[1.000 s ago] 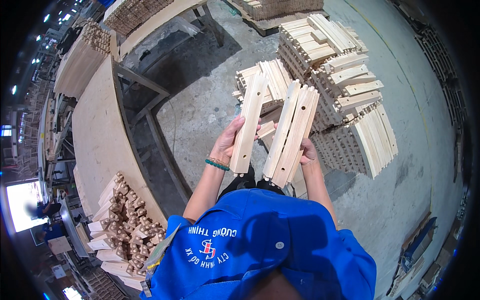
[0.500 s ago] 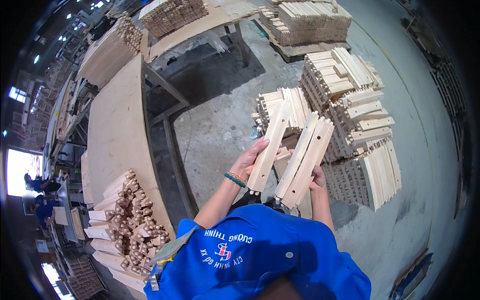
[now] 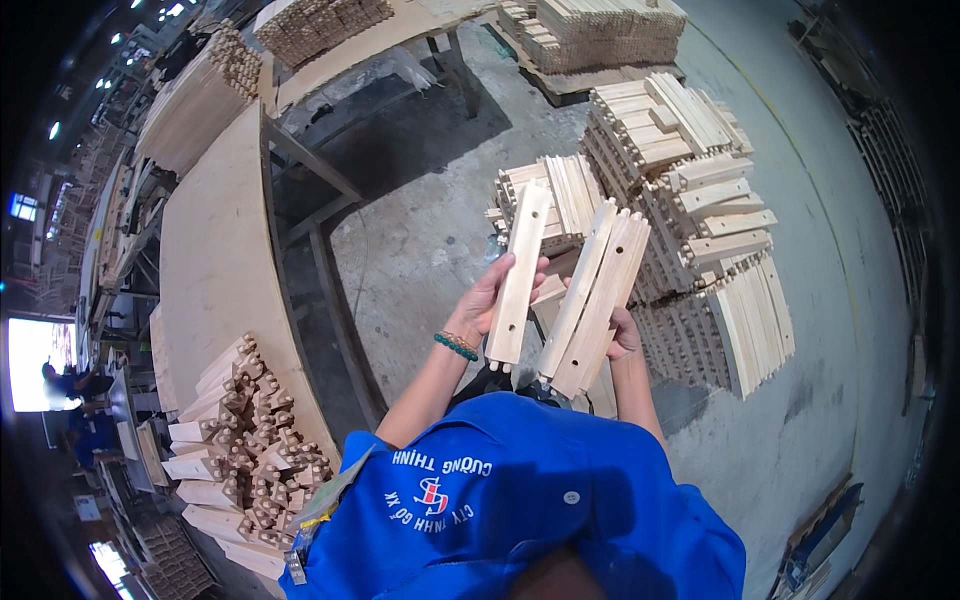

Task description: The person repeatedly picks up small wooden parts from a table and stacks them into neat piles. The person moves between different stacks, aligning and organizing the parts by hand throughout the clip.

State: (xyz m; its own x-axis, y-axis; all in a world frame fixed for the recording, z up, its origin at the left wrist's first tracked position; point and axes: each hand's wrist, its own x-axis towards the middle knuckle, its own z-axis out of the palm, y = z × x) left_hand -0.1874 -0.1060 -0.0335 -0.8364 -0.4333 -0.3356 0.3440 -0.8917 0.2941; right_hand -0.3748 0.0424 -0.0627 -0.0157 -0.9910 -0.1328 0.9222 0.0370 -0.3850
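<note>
Nearest the camera, on the plywood desk [image 3: 215, 270] at the person's left, lies a heap of short notched wooden blocks [image 3: 245, 440]. In front of the chest, the left hand [image 3: 490, 300] is closed around a single flat wooden slat [image 3: 520, 275], held upright with its pegged end down. The right hand [image 3: 622, 335] grips a bundle of two or three like slats [image 3: 595, 300], drilled holes showing along one face; its fingers are mostly hidden behind the wood. Both are held in the air above the concrete floor [image 3: 420, 230], the single slat just beside the bundle but not touching it.

The work looks to be at the gathering stage: pieces lifted and being sorted in hand. Just beyond stands a low stack of slats [image 3: 560, 195], and further off taller stacked piles [image 3: 690, 180]. Joining the single slat to the bundle would call for lining up ends and faces squarely.
</note>
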